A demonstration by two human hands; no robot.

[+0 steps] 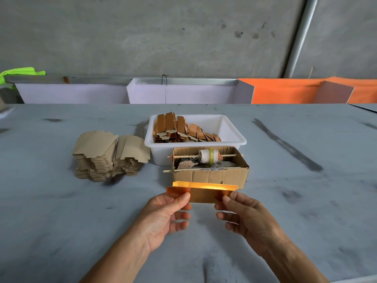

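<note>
— Where is the gold card [204, 194]?

— In the air over the middle of the table [61, 211], nearer its near edge than its far one, held broadside between both hands. Its top strip is folded over and catches the light.

— How is it gripped?

— The left hand [165, 217] pinches the card's left end, thumb on the near face, fingers curled under and behind. The right hand [244, 217] pinches the lower right corner the same way. The card's middle spans the gap between the two thumbs, bare.

— What lies just past it?

— A cardboard box [212, 176], open on top, right behind the card. A wound spool [208, 156] hangs on a thin stick laid across the box's walls.

— And beyond that?

— A white tub [230, 131] touching the box's far side, its left half packed with folded brown pieces [183, 129]. To the tub's left, towards the table's left edge, sits a stack of flat tan blanks [108, 156].
</note>
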